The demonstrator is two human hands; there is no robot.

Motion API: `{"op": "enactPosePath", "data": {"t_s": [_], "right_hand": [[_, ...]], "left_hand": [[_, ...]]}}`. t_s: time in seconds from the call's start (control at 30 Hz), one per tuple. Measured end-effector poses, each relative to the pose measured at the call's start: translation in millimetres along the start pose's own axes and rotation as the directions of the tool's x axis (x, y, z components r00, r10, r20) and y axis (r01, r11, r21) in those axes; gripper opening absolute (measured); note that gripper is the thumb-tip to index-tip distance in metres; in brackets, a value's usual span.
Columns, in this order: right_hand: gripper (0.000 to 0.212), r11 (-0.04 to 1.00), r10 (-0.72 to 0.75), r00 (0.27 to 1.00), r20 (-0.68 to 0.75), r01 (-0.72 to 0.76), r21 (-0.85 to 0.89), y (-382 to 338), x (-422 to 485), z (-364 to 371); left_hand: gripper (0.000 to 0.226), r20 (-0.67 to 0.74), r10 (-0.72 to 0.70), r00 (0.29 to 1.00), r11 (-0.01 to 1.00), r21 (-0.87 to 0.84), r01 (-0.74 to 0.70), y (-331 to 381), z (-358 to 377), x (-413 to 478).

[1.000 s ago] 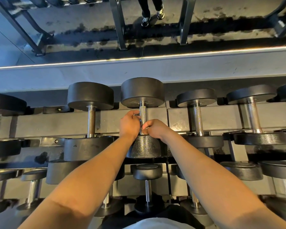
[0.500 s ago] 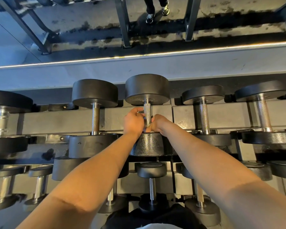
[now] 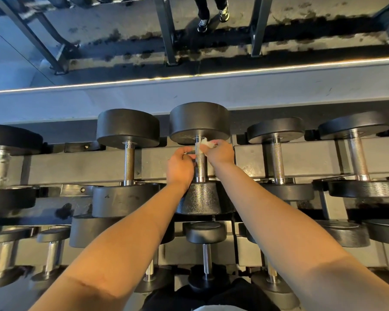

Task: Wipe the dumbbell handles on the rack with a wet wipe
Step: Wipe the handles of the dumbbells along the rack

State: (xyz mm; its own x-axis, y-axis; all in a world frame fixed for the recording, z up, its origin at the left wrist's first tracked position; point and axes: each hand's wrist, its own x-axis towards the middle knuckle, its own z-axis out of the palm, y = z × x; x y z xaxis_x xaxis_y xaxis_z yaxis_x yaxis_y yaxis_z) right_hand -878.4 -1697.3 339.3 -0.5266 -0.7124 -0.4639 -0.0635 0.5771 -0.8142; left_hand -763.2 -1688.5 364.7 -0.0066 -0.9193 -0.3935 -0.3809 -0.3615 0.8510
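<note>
A dumbbell with a knurled steel handle (image 3: 200, 162) and black heads lies in the middle of the rack's top row (image 3: 252, 160). My right hand (image 3: 219, 153) is at the handle's right side near the far head and pinches a crumpled white wet wipe (image 3: 208, 144) against the steel. My left hand (image 3: 180, 164) is at the handle's left side with curled fingers. A small white bit shows at its fingertips, apparently the wipe's other end. The part of the wipe behind the handle is hidden.
More dumbbells lie on both sides, the nearest handles at left (image 3: 129, 162) and right (image 3: 277, 162). A lower row of smaller dumbbells (image 3: 206, 254) sits under my arms. Behind the rack a mirror shows another person's shoes (image 3: 211, 19) and frame posts.
My right hand has slid up the handle toward the far head, and the white wipe now shows above its fingers. My left hand has stayed at the handle's left side.
</note>
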Motion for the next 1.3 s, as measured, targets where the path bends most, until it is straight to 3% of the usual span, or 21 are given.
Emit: {"op": "enactPosePath", "data": {"t_s": [0.07,0.17,0.3,0.57,0.7,0.8,0.9,1.0,1.13,1.3], "right_hand": [[0.04,0.988,0.091,0.996,0.0,-0.09,0.124,-7.8,8.2,12.5],[0.029,0.93,0.238,0.971,-0.005,-0.227,0.288,-12.6,17.6,25.0],[0.027,0.859,0.314,0.949,-0.013,-0.278,0.429,-7.0,20.0,29.2],[0.016,0.98,0.184,0.978,-0.093,-0.176,0.094,12.1,5.2,17.4],[0.014,0.981,0.024,0.996,0.088,-0.04,0.187,6.6,-17.1,13.3],[0.023,0.993,-0.063,0.985,0.163,0.046,0.109,2.5,-25.8,7.3],[0.03,0.976,-0.165,0.976,0.142,0.183,-0.122,6.5,-37.0,-2.4],[0.031,0.948,-0.192,0.978,0.075,0.205,-0.242,19.1,-47.3,-3.5],[0.026,0.952,-0.194,0.978,0.074,0.206,-0.226,18.0,-42.0,3.8],[0.017,0.96,-0.178,0.983,0.047,0.184,-0.21,18.1,-36.3,1.9]], "left_hand": [[0.037,-0.006,0.011,1.0,1.0,-0.014,-0.012,-1.7,0.3,1.5],[0.04,-0.014,0.021,1.0,1.0,-0.021,-0.021,-4.7,1.4,5.0],[0.04,-0.015,0.032,0.999,0.999,0.017,-0.031,-9.4,2.6,11.4],[0.02,0.023,0.127,0.992,0.99,0.065,-0.128,-13.8,1.8,14.2],[0.018,0.143,0.179,0.973,0.981,0.053,-0.188,-12.8,-1.9,9.6],[0.014,0.159,0.174,0.972,0.98,0.071,-0.187,-17.9,-7.4,16.0],[0.015,0.048,0.11,0.993,0.993,0.027,-0.112,-18.8,-10.8,21.4],[0.018,-0.046,-0.024,0.999,1.0,-0.017,0.023,-12.0,-8.4,36.9],[0.026,0.107,-0.197,0.975,0.978,-0.053,0.203,1.9,12.0,58.1],[0.035,0.25,-0.228,0.941,0.974,0.062,0.219,-2.2,20.7,57.5]]}}
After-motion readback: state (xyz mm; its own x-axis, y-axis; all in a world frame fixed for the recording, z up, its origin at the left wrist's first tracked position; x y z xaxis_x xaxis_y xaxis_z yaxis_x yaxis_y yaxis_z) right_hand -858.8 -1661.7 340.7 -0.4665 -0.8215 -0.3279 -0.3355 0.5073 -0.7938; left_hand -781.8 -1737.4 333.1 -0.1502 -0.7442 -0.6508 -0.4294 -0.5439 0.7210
